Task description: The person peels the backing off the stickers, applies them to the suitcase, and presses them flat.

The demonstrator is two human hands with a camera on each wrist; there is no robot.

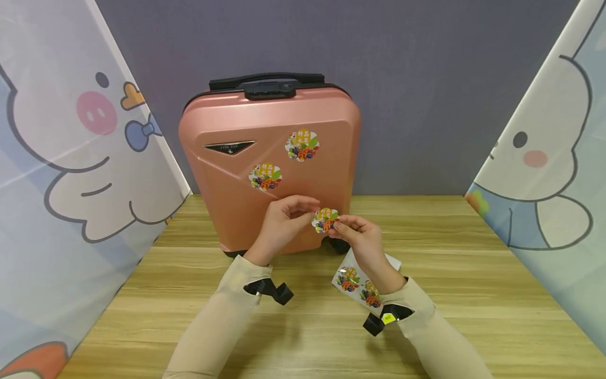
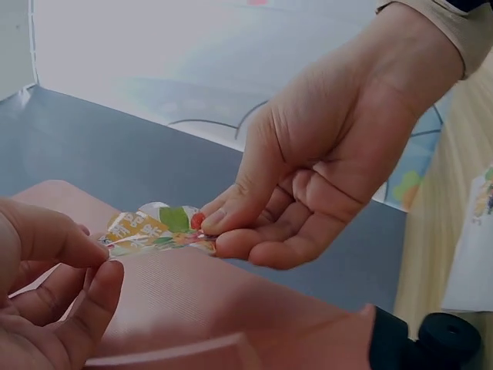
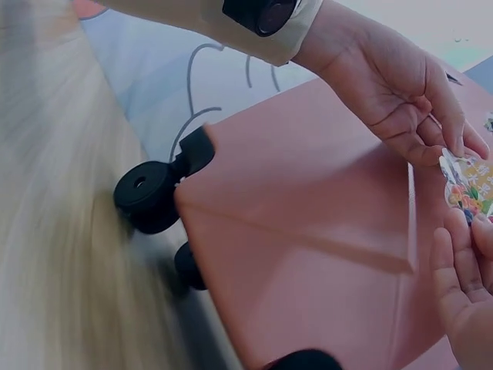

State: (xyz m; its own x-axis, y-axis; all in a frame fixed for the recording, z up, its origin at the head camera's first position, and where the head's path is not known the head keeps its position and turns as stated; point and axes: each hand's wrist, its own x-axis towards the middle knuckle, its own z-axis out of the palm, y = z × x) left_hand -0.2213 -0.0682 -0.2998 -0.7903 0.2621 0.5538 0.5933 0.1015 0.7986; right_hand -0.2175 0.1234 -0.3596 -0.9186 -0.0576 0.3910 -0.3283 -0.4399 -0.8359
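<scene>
"Pinching that fruit-print sticker [image 1: 325, 221] how?"
"Left hand [image 1: 280, 226] and right hand [image 1: 369, 243] grip opposite edges, before the hard-shell suitcase's [image 1: 248, 210] lower-right corner."
"Risk?"
"Uneven pulling could crease it; a tacky back might fold onto itself."

The head view is evenly and fairly brightly lit, with a pale sheen along the upper front of the suitcase [image 1: 303, 181] suggesting light from above. Soft, faint shadows fall on the bench [image 1: 450, 252] beneath the forearms [image 1: 208, 326], and the far wall [image 1: 416, 95] stays a muted grey. The wide lens makes the printed panels [image 1: 80, 195] lean outward at both sides. Small lettering on the sticker [image 1: 325, 220] is hard to read. The left wrist view is dimmer and cooler, its top washed pale. In the right wrist view, the bench smears into streaks at left, while the top right corner glares nearly white.
</scene>
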